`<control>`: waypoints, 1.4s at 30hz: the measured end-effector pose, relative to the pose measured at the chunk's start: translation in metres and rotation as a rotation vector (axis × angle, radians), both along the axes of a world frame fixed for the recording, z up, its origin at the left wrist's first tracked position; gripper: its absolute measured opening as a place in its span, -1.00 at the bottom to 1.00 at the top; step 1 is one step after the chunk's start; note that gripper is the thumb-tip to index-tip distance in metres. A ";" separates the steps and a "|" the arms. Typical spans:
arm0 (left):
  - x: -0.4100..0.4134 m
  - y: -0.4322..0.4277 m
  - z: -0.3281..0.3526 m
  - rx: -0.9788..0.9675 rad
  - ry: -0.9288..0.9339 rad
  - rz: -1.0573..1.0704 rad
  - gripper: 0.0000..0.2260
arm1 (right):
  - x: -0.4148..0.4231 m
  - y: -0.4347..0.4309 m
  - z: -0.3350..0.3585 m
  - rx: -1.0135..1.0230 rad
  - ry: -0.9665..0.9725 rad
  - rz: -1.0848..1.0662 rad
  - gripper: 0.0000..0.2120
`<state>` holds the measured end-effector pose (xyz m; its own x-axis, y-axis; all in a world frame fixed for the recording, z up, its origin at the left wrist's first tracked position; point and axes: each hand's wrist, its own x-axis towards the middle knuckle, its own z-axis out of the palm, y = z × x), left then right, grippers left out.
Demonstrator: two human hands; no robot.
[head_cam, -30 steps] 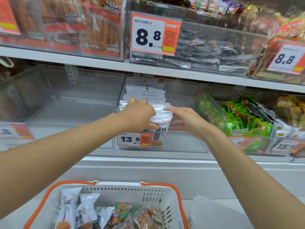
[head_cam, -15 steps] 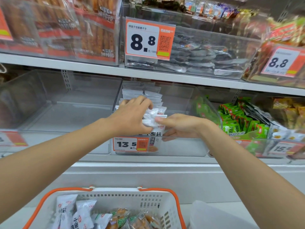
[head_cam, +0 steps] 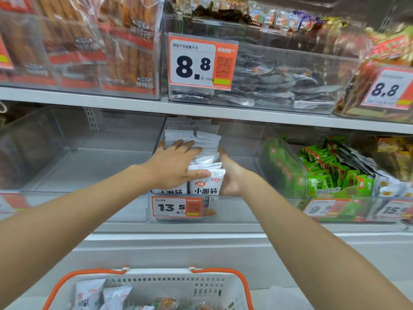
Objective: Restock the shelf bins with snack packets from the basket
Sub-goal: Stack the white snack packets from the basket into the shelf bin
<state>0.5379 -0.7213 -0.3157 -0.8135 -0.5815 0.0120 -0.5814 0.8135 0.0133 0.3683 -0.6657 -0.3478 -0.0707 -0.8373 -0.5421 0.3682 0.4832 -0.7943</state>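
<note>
The left hand (head_cam: 174, 166) lies flat on top of a row of white packets (head_cam: 206, 139) standing upright in a clear bin (head_cam: 237, 211) on the lower shelf. Its fingers (head_cam: 178, 145) are straight and slightly spread, pressing down on the packet tops, while the thumb runs along the top edge of the front packet (head_cam: 206, 186). The right hand (head_cam: 231, 175) stands on edge against the right side of the same row, its fingers straight and close together, pointing toward the back of the bin, with the palm touching the packets. Neither hand curls around anything.

Just below the left thumb, a 13.5 price tag (head_cam: 172, 208) hangs on the bin's front wall. To the right of the right-hand fingers, beyond the bin wall, sit green packets (head_cam: 324, 175). Well below both hands, the basket (head_cam: 243, 285) with an orange rim holds more white packets (head_cam: 89, 294). Above the fingers, an 8.8 tag (head_cam: 201, 63) fronts a bin on the upper shelf.
</note>
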 end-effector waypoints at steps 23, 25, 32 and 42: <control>-0.001 -0.021 0.002 0.079 -0.029 0.101 0.00 | -0.014 -0.055 0.012 -0.130 0.183 -0.135 -0.19; -0.001 -0.020 0.001 0.060 -0.030 0.094 -0.02 | -0.020 -0.040 0.016 -0.132 0.151 -0.111 -0.20; 0.002 -0.013 0.006 0.108 0.078 0.101 -0.27 | -0.012 0.032 0.027 0.110 0.299 0.328 -0.13; 0.000 -0.016 0.004 0.113 0.270 0.162 -0.47 | 0.018 0.034 0.028 0.026 0.461 0.283 -0.48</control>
